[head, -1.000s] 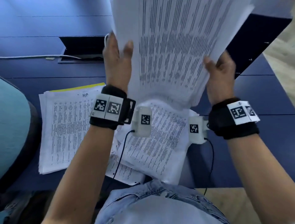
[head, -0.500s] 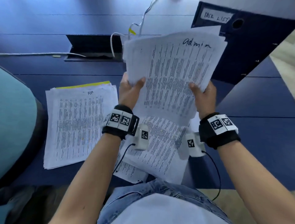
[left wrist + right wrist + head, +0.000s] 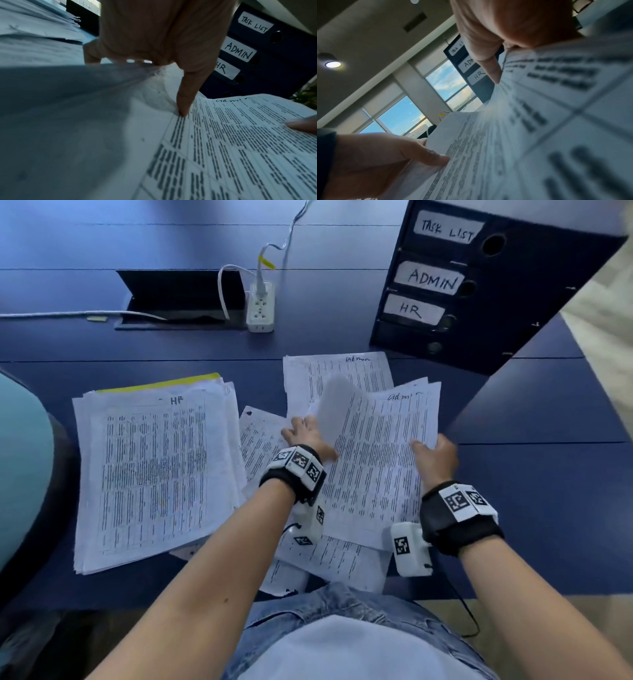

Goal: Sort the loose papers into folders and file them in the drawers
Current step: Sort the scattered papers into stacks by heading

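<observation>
A sheaf of printed papers marked "admin" [image 3: 380,467] lies tilted over loose sheets [image 3: 329,556] at the table's near edge. My left hand [image 3: 305,436] pinches its left side, thumb on top, where a page curls upward. My right hand [image 3: 433,457] grips the right edge with the thumb on the print. The left wrist view shows my left thumb [image 3: 183,105] pressing the sheaf [image 3: 240,148]. Another "admin" sheet [image 3: 342,371] lies flat behind. To the left sits an "HR" stack [image 3: 154,467] on a yellow folder [image 3: 161,385]. The dark drawer unit [image 3: 496,302] bears TASK LIST, ADMIN and HR labels.
A white power strip [image 3: 260,309] with cables stands by an open cable hatch [image 3: 178,292] at the back of the blue table [image 3: 531,508]. A teal chair [image 3: 20,457] is at the left. The table's right edge runs diagonally beside the drawer unit.
Both hands have brought the admin sheaf down from in front of my face to just above the loose sheets. The drawer unit has come fully into view.
</observation>
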{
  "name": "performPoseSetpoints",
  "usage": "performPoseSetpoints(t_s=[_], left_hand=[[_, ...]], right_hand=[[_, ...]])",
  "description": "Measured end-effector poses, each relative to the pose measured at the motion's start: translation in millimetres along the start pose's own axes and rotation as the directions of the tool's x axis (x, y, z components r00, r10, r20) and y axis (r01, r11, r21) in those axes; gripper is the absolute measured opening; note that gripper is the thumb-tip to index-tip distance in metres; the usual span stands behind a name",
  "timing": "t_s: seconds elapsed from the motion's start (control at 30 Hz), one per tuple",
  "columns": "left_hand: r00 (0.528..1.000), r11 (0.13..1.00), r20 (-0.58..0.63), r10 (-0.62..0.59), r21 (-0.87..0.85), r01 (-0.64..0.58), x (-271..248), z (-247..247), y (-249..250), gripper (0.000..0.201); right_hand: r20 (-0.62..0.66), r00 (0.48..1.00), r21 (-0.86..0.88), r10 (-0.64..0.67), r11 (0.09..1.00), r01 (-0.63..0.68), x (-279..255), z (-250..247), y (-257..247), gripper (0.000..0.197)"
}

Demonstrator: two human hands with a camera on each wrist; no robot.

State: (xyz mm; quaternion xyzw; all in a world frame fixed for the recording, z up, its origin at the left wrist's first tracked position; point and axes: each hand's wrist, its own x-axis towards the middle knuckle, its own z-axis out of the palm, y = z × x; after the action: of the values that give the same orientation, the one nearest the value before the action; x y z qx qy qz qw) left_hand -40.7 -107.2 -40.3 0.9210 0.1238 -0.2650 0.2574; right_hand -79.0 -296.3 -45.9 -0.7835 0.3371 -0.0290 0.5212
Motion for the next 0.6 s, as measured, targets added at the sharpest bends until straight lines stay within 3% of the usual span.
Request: performPoseSetpoints(t_s=[0.13, 0.27, 0.4, 0.5, 0.6], left_hand=[[0.993, 0.993, -0.09, -0.074, -0.104, 0.064, 1.7, 0.9, -7.0, 0.086], [0.98, 0.973, -0.097, -0.175, -0.173, 0.156, 6.0, -10.1, -8.5, 0.104], [0.983, 0.978, -0.037, -0.18, -0.119, 0.174, 10.4, -18.1, -9.0, 0.066], [0.996, 0.912, 0.065, -0.06, -0.402, 0.081, 14.5, -26.4, -13.4, 0.047], [0.998, 0.772, -0.016, 0.062, -0.633, -0.058, 12.6, -44.0, -12.0, 0.041]], right_hand=[[0.01, 1.0, 0.066, 0.026, 0.997, -0.026, -3.7, 3.4, 10.2, 0.01], [-0.02, 1.0, 0.07, 0.003, 0.998, -0.001, -7.7, 8.4, 11.7, 0.004], [-0.027, 0.997, 0.016, -0.072, 0.997, 0.073, -8.7, 13.9, 6.6, 0.009], [-0.038, 0.992, -0.021, -0.119, 0.993, 0.119, -0.4, 14.6, -0.6, 0.012], [-0.075, 0.992, -0.025, -0.103, 0.995, 0.101, 16.2, 13.6, -15.5, 0.026]])
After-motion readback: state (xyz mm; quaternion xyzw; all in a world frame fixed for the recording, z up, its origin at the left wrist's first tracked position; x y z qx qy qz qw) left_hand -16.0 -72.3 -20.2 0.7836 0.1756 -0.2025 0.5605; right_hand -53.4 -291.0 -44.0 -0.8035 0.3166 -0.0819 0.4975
